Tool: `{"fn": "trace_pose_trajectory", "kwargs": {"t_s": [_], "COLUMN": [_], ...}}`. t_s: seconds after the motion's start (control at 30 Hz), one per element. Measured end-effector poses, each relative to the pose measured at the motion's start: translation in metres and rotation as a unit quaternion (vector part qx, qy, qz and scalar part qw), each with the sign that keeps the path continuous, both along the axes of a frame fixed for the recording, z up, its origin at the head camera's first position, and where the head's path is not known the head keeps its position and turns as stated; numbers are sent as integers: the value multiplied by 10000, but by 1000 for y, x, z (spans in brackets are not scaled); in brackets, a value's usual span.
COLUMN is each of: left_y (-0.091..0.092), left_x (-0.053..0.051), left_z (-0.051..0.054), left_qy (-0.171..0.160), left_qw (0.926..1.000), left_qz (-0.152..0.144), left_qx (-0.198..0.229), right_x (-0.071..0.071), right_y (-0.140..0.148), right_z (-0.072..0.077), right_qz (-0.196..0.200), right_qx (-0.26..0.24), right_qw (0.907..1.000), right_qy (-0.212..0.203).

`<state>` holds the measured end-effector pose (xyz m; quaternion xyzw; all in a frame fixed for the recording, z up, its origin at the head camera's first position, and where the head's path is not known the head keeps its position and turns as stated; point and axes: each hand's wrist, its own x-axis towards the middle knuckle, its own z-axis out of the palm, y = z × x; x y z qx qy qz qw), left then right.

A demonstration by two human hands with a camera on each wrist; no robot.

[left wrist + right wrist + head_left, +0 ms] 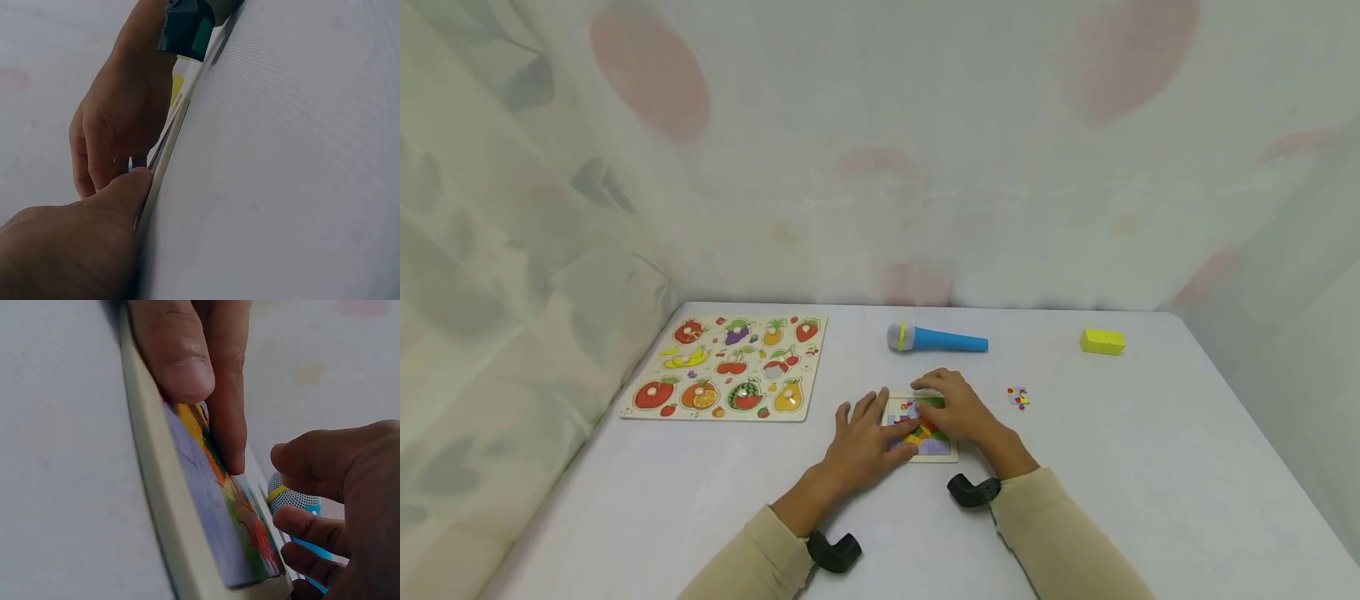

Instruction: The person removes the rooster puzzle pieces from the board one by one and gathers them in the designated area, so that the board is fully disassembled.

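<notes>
A small picture puzzle in a pale frame lies flat on the table between both hands. My left hand rests at its left side, with thumb and index finger extended over the picture and pressing on it. In the left wrist view, the left thumb lies at the board's edge. My right hand hovers over the puzzle's upper right part, fingers loosely bent near the far edge. Nothing shows in its grasp. Both hands hide parts of the picture.
A loose puzzle piece lies right of the puzzle. Behind is a blue toy microphone; a yellow block sits at the back right. A fruit peg board occupies the left side. Fabric curtains surround the white table.
</notes>
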<state>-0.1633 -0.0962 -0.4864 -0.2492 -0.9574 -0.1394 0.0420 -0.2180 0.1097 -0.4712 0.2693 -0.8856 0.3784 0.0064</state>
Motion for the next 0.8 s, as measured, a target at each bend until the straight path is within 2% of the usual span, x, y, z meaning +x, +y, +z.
{"fn": "trace_pose_trajectory", "kwargs": {"t_s": [0.5,0.63,0.8], "left_y": [-1,0,0], "left_x": [1,1,1], "left_z": [2,2,2], "left_qy": [17,-15,105], "left_qw": [10000,10000,9999], "left_qz": [-21,-19,-48], "left_qx": [74,79,66], "right_x": [-1,1,2], "right_y": [-6,-6,-6], "right_z": [-2,0,1], "right_qz": [-143,-134,-69], "right_qx": [700,734,790], "right_qw": [9974,9972,9967], "right_qy": [-20,9,143]}}
